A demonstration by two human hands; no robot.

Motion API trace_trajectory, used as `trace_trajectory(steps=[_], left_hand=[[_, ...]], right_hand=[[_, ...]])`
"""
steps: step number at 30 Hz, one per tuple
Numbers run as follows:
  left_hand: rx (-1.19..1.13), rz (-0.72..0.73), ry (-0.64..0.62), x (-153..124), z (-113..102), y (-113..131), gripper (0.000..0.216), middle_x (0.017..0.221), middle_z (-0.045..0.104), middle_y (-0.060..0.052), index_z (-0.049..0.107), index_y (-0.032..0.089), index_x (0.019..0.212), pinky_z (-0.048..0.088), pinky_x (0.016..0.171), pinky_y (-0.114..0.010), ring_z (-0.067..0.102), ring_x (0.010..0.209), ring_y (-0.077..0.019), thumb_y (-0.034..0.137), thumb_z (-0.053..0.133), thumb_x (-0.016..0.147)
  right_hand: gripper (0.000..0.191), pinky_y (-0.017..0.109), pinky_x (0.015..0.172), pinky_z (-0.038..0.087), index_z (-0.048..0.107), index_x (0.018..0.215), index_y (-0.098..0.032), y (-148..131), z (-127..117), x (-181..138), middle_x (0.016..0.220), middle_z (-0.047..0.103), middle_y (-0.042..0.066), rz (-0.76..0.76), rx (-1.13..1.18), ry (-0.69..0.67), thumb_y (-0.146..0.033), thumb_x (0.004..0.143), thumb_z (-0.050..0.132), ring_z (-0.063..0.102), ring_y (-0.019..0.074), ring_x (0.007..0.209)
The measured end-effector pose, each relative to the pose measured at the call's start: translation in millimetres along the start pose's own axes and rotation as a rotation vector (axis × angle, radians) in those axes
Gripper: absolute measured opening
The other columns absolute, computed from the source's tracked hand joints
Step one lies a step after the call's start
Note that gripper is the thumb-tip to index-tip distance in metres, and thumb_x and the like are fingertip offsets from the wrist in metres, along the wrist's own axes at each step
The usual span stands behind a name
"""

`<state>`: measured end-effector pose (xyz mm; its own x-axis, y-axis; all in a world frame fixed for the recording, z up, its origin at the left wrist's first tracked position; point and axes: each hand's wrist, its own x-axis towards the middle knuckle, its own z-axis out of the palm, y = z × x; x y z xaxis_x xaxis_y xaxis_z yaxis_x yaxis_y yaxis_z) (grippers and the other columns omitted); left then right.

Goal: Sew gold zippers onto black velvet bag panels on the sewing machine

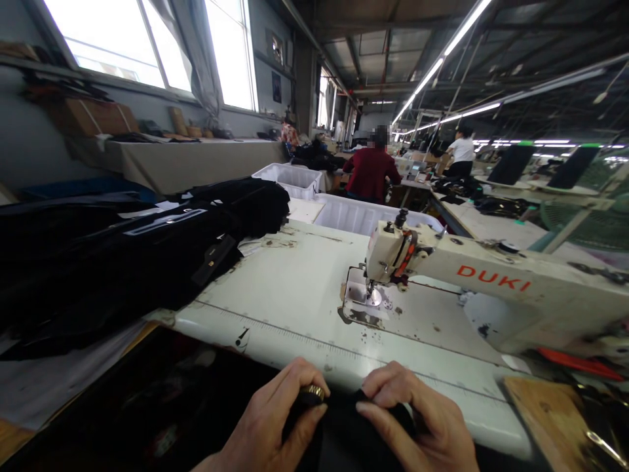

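My left hand [281, 414] and my right hand [417, 414] are side by side at the front edge of the sewing table [295, 308]. Black fabric [343, 429] hangs between them, and each hand pinches it between thumb and fingers. A small ribbed gold piece [314, 392] shows at my left fingertips; whether it is a ring or part of the garment I cannot tell. Beyond my hands stands a white sewing machine [486, 275] marked DUKI. Its needle and presser foot [372, 293] are apart from the fabric in my hands.
A heap of black garments [196, 242] covers the table's left side. White plastic bins [373, 213] stand behind the table. A red object [580, 364] and a wooden board [548, 419] lie at the right. Farther off, a person in dark red [372, 172] and one in white [462, 149] are at other tables.
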<state>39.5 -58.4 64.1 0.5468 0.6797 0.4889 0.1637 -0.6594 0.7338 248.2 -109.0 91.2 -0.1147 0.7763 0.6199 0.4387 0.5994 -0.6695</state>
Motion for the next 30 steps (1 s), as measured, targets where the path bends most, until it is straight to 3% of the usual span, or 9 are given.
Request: trace_trajectory(steps=[5, 9, 12, 15, 19, 22, 25, 27, 30], left_hand=[[-0.004, 0.051, 0.024, -5, 0, -7, 0.006, 0.084, 0.058, 0.001, 0.054, 0.022, 0.099, 0.047, 0.069, -0.017, 0.058, 0.072, -0.0117, 0.018, 0.05, 0.098], [0.002, 0.137, -0.074, 7, -23, -5, 0.009, 0.089, 0.062, -0.001, 0.057, 0.021, 0.106, 0.048, 0.073, -0.017, 0.062, 0.078, -0.0119, 0.019, 0.052, 0.099], [0.054, 0.216, -0.303, 50, -52, 3, 0.016, 0.096, 0.064, -0.002, 0.061, 0.021, 0.108, 0.048, 0.077, -0.017, 0.063, 0.082, -0.0117, 0.016, 0.048, 0.1], [0.292, 0.27, -0.534, 113, -72, -2, 0.016, 0.103, 0.068, 0.0, 0.065, 0.024, 0.11, 0.047, 0.087, -0.018, 0.066, 0.093, -0.0125, 0.021, 0.057, 0.096], [0.432, 0.247, -0.34, 162, -74, -44, 0.026, 0.125, 0.064, -0.005, 0.066, 0.025, 0.115, 0.041, 0.105, -0.035, 0.057, 0.119, -0.0244, 0.028, 0.067, 0.089], [0.505, 0.173, -0.147, 137, -70, -80, 0.025, 0.131, 0.06, -0.005, 0.064, 0.026, 0.117, 0.041, 0.105, -0.038, 0.057, 0.119, -0.0247, 0.035, 0.06, 0.094], [0.57, 0.064, 0.116, 75, -69, -103, 0.024, 0.122, 0.06, -0.008, 0.062, 0.022, 0.107, 0.045, 0.099, -0.04, 0.061, 0.109, -0.0248, 0.04, 0.048, 0.099], [0.608, -0.011, 0.249, 33, -69, -111, 0.024, 0.11, 0.06, -0.01, 0.058, 0.02, 0.1, 0.047, 0.094, -0.043, 0.062, 0.101, -0.0258, 0.04, 0.044, 0.099], [0.669, -0.117, 0.318, -12, -62, -122, 0.027, 0.107, 0.06, -0.008, 0.056, 0.022, 0.097, 0.049, 0.091, -0.042, 0.063, 0.099, -0.0261, 0.045, 0.042, 0.099]], right_hand=[[0.021, 0.02, 0.066, 0.052, 0.051, 0.086, -0.023, 1, -4, 0, 0.08, 0.064, -0.002, -0.047, -0.019, -0.069, -0.008, 0.086, 0.066, 0.065, 0.0121, 0.072], [0.021, 0.02, 0.068, 0.051, 0.052, 0.088, -0.023, 1, -7, 0, 0.083, 0.064, -0.001, -0.072, -0.07, -0.065, -0.008, 0.086, 0.065, 0.064, 0.0123, 0.075], [0.017, 0.019, 0.071, 0.049, 0.051, 0.085, -0.023, 5, 0, 3, 0.087, 0.063, -0.001, -0.002, -0.142, -0.004, -0.011, 0.088, 0.063, 0.063, 0.0116, 0.078], [0.019, 0.022, 0.073, 0.047, 0.047, 0.077, -0.022, 23, 22, 9, 0.084, 0.061, 0.0, 0.159, -0.203, 0.123, -0.022, 0.092, 0.059, 0.061, 0.0135, 0.08], [0.025, 0.027, 0.062, 0.044, 0.046, 0.068, -0.021, 69, 58, 14, 0.068, 0.054, -0.001, 0.32, -0.418, 0.202, -0.025, 0.089, 0.059, 0.055, 0.0163, 0.065], [0.019, 0.03, 0.063, 0.041, 0.05, 0.066, -0.021, 92, 70, 7, 0.069, 0.055, 0.001, 0.359, -0.497, 0.206, -0.016, 0.079, 0.063, 0.054, 0.0197, 0.066], [0.012, 0.036, 0.072, 0.043, 0.058, 0.083, -0.021, 90, 72, -6, 0.089, 0.06, 0.006, 0.356, -0.601, 0.219, -0.012, 0.077, 0.062, 0.055, 0.0242, 0.081], [0.024, 0.039, 0.079, 0.045, 0.058, 0.098, -0.02, 84, 76, -12, 0.103, 0.059, 0.009, 0.251, -0.643, 0.17, -0.02, 0.077, 0.069, 0.056, 0.027, 0.091], [0.067, 0.043, 0.088, 0.047, 0.055, 0.119, -0.018, 77, 96, -12, 0.116, 0.059, 0.012, 0.009, -0.623, -0.035, -0.047, 0.065, 0.084, 0.055, 0.0317, 0.102]])
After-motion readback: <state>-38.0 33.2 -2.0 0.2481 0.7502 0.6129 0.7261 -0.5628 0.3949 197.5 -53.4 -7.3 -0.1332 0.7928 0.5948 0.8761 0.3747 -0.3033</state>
